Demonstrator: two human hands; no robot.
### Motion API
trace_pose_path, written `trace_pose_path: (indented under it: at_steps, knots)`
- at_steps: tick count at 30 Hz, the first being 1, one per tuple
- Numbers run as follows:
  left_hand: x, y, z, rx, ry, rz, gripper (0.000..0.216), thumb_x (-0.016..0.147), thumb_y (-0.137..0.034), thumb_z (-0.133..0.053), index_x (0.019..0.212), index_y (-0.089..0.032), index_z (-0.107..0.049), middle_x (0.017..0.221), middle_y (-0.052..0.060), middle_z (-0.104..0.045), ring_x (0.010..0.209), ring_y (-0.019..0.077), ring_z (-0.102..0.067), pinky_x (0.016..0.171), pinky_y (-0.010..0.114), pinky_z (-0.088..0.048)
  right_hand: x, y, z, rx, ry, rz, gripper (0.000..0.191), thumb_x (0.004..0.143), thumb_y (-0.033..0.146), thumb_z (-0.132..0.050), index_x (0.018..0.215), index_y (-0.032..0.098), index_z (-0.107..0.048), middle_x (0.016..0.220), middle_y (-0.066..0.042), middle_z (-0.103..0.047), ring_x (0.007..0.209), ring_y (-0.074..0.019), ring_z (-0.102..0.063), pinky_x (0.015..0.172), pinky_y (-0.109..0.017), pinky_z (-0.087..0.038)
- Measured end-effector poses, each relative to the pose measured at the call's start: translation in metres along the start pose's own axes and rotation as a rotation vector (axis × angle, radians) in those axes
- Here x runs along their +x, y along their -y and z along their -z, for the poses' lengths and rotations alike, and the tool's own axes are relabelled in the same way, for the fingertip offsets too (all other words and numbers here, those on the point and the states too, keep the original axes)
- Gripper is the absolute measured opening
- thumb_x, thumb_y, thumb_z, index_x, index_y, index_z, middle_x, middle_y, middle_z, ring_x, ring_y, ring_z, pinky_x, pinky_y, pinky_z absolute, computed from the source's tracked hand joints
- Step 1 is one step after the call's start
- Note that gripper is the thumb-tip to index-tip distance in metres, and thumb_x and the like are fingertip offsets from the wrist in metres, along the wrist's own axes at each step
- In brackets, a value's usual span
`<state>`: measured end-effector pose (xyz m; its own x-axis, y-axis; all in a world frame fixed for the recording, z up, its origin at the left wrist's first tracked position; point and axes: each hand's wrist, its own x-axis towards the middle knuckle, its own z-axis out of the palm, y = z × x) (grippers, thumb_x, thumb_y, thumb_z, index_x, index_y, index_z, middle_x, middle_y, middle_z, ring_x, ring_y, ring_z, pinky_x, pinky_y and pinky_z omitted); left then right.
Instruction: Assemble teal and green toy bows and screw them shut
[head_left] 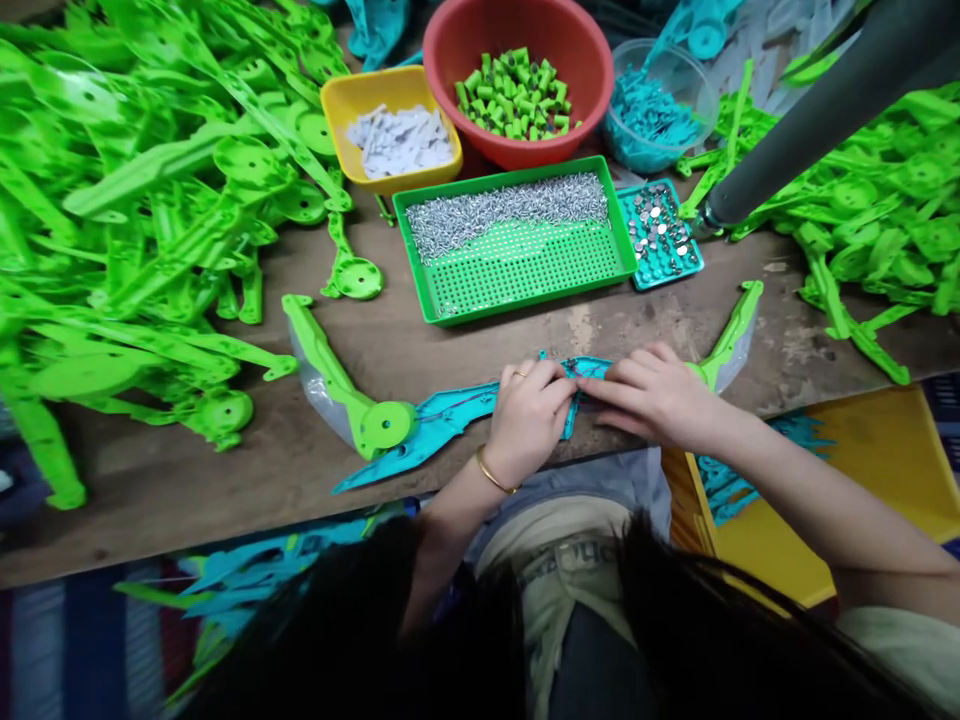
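A toy bow of green and turquoise plastic point(390, 425) lies along the front edge of the wooden table point(225, 480). My left hand point(529, 415) rests on its turquoise middle, fingers curled and pressed down on it. Beside it, fingertips almost touching, my right hand point(656, 395) lies over the same middle part with the fingers bent onto it. The bow's right green limb point(731, 330) sticks out past my right hand. What is under my fingertips is too small to make out.
Behind the bow stands a green tray of small metal screws point(517, 245), a turquoise tray of round metal discs point(660, 235), a yellow tub of white parts point(394, 130), a red bowl of green tubes point(517, 80) and a clear bowl of turquoise bits point(656, 100). Heaps of green bow parts point(135, 200) flank both sides. A grey pole point(810, 110) slants in at right.
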<state>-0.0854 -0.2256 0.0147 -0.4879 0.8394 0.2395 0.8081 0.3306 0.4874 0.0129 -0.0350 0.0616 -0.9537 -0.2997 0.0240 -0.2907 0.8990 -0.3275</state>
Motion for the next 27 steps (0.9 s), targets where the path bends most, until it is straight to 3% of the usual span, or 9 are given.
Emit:
trace_pose_path:
  at_steps: [5,11,16,19,23,27]
  knots:
    - [0.003,-0.002,0.004,-0.035,0.048,0.037,0.020,0.093,-0.021,-0.049,0.090,-0.022,-0.069,0.090,0.005,-0.065,0.088,0.0206,-0.055,0.077,0.035,-0.037,0.000,0.001,-0.018,-0.093,-0.026,0.048,0.032,0.098,0.025,-0.040,0.119,0.019,-0.063,0.079,-0.007,-0.066,0.076,-0.0188,-0.051,0.066,-0.035,-0.030]
    - [-0.004,-0.003,0.011,-0.133,-0.005,-0.025,0.022,0.089,-0.026,-0.056,0.107,-0.016,-0.065,0.101,0.008,-0.067,0.095,0.0216,-0.057,0.084,0.036,-0.040,0.012,0.005,-0.023,-0.100,-0.043,-0.083,0.033,0.098,0.029,-0.040,0.097,0.016,-0.070,0.075,-0.008,-0.065,0.073,-0.0184,-0.054,0.067,-0.033,-0.034]
    - [0.000,-0.005,0.010,-0.001,0.038,-0.004,0.023,0.096,-0.026,-0.046,0.098,-0.022,-0.069,0.094,0.006,-0.067,0.088,0.0201,-0.056,0.078,0.035,-0.038,0.012,0.005,-0.014,0.151,0.024,-0.239,0.024,0.093,0.029,-0.050,0.107,0.018,-0.067,0.088,-0.008,-0.069,0.083,-0.0200,-0.060,0.075,-0.031,-0.042]
    - [0.006,-0.009,0.009,0.096,0.087,0.015,0.025,0.096,-0.025,-0.046,0.092,-0.021,-0.070,0.089,0.007,-0.064,0.085,0.0219,-0.055,0.075,0.037,-0.037,0.007,0.000,-0.006,0.275,-0.003,-0.325,0.025,0.090,0.030,-0.056,0.112,0.020,-0.063,0.087,-0.005,-0.068,0.081,-0.0189,-0.061,0.074,-0.031,-0.044]
    - [0.013,-0.016,0.009,0.240,0.131,-0.024,0.024,0.095,-0.022,-0.046,0.086,-0.019,-0.068,0.082,0.009,-0.062,0.080,0.0240,-0.055,0.073,0.038,-0.037,0.001,-0.005,-0.006,0.126,-0.053,-0.409,0.021,0.090,0.036,-0.056,0.096,0.018,-0.065,0.085,-0.007,-0.065,0.083,-0.0215,-0.058,0.075,-0.034,-0.041]
    - [0.014,-0.019,0.007,0.310,0.113,-0.058,0.022,0.094,-0.020,-0.047,0.083,-0.017,-0.066,0.079,0.009,-0.061,0.079,0.0250,-0.055,0.072,0.038,-0.037,0.001,-0.001,-0.012,0.089,-0.047,-0.307,0.025,0.094,0.035,-0.050,0.099,0.018,-0.067,0.087,-0.008,-0.064,0.085,-0.0212,-0.057,0.074,-0.034,-0.038]
